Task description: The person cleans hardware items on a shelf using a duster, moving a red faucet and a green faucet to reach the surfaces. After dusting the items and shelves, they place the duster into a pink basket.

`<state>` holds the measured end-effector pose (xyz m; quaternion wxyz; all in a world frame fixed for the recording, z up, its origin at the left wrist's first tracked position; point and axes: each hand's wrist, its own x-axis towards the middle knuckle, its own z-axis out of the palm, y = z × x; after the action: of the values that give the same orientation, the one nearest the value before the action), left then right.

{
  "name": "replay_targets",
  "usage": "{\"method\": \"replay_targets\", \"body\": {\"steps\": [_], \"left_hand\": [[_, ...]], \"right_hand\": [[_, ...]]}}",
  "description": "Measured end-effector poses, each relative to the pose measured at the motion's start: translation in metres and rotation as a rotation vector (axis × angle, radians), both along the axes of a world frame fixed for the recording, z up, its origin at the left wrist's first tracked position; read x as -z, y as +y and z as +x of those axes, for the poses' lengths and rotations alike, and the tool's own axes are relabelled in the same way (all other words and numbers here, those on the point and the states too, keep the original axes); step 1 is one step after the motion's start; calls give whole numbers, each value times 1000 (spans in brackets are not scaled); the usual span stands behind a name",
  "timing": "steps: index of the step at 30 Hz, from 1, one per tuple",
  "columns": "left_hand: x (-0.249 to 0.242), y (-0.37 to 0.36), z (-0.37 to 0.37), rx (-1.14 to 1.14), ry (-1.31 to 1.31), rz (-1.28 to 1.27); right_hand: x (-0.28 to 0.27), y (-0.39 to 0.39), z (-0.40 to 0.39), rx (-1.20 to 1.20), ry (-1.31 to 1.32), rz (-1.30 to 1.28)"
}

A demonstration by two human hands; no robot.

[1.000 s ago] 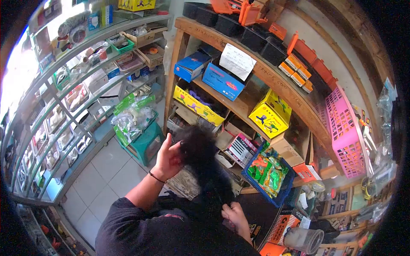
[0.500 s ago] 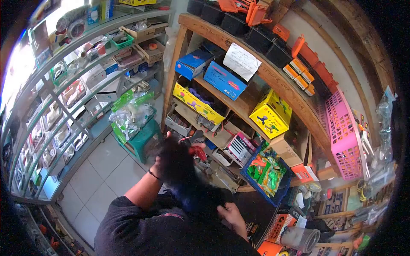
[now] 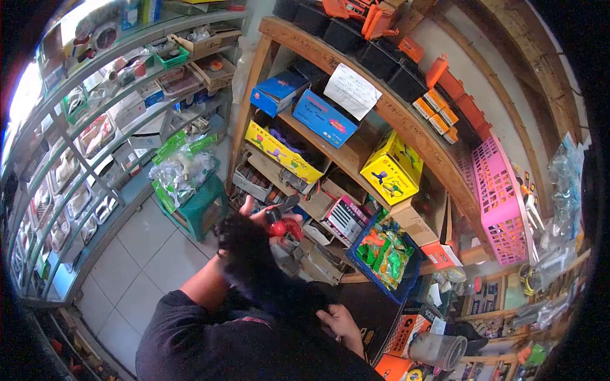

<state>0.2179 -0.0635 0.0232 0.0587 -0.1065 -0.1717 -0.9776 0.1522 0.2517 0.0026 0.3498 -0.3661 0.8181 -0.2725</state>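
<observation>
My left hand (image 3: pixel 255 214) reaches forward over the floor, close to the low shelves, with its thumb raised. It grips a red-handled tool (image 3: pixel 277 227) with a rounded red end and a dark, flat, blade-like part (image 3: pixel 289 202). A dark fuzzy shape (image 3: pixel 251 251) covers the wrist and part of that hand. Nearer my body, my right hand (image 3: pixel 343 322) lies against dark cloth with curled fingers; I cannot tell what is in them.
Ahead stands a wooden shelf (image 3: pixel 305 47) with blue boxes (image 3: pixel 325 119) and yellow boxes (image 3: pixel 392 168). A blue tray (image 3: pixel 400 293) holds colourful packets. A green stool (image 3: pixel 204 202) carries bagged goods. Glass shelving (image 3: pixel 95 168) lines the left, and a pink basket (image 3: pixel 502 209) hangs right.
My left hand has turned, showing its thumb and more of the red tool. The view has shifted slightly, moving the shelves left. My right hand stays near the same dark cloth.
</observation>
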Motion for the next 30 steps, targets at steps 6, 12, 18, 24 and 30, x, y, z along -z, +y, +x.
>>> {"method": "replay_targets", "body": {"steps": [6,12,18,24,30], "left_hand": [[16,4,3,-160,-343,25],[15,7,7,-122,-499,131],[29,5,-13,146,-50,183],[56,17,-33,87,28,292],[6,24,-34,11,-416,7]], "right_hand": [[22,13,1,302,-412,-172],[-6,0,17,572,-541,-197],[20,23,18,249,-173,-150],[-4,24,22,479,-383,241],[-8,24,26,764,-457,-95]]}}
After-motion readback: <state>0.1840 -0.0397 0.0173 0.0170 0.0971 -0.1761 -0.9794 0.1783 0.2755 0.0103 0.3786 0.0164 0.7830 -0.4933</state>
